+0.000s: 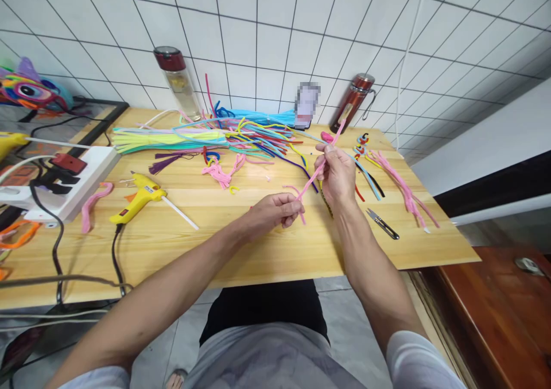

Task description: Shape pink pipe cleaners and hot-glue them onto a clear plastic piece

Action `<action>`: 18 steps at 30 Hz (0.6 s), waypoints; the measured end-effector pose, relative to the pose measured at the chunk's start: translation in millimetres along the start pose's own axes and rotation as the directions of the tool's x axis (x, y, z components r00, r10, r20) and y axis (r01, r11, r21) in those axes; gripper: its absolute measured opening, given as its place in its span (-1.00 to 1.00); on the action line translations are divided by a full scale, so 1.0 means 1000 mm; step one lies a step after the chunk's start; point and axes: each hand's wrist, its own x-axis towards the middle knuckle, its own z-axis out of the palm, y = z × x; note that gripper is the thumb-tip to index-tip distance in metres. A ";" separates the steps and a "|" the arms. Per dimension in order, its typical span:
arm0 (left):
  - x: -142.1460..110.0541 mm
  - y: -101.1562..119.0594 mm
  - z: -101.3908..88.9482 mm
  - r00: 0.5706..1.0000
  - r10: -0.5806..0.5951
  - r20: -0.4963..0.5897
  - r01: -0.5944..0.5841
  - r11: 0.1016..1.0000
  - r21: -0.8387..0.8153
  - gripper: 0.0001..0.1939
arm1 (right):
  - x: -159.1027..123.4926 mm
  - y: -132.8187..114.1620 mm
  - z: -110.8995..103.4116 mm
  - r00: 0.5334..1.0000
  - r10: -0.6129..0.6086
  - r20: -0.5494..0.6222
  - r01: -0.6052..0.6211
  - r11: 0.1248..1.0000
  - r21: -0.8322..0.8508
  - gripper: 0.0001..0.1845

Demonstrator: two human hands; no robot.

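A pink pipe cleaner (313, 178) runs slantwise between my hands above the wooden table. My left hand (280, 210) pinches its lower end, with a short pink tail poking out below the fingers. Farther up, my right hand (336, 171) is closed round the same pipe cleaner, whose top end sticks up past the thumb. To the left of my hands lies a twisted pink pipe-cleaner shape (220, 174). Thread snips (383, 224) rest on the table to the right of my right forearm. A bundle of pink pipe cleaners (400, 188) is beyond them.
A yellow glue gun (140, 197) with a glue stick lies left, beside a white power strip (81, 185) and trailing cables. Mixed pipe cleaners (172, 140) spread along the back. A clear bottle (178, 82), a phone (306, 107) and a red-brown flask (353, 103) stand by the tiled wall.
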 end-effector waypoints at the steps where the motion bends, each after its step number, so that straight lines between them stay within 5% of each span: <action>1: 0.000 0.000 0.001 1.000 0.003 -0.007 -0.003 1.000 -0.013 -0.57 | 0.001 0.001 0.000 1.000 -0.003 -0.006 0.004 1.000 0.024 -0.56; 10: 0.000 0.001 0.005 0.999 -0.018 -0.044 0.018 1.000 -0.003 -0.50 | 0.007 -0.001 0.002 0.996 -0.064 -0.058 0.072 0.988 0.137 -0.59; 18: 0.000 -0.008 0.001 0.997 0.046 -0.061 -0.025 0.951 0.309 -0.54 | 0.008 -0.013 0.000 0.989 -0.135 -0.051 0.137 0.990 0.020 -0.64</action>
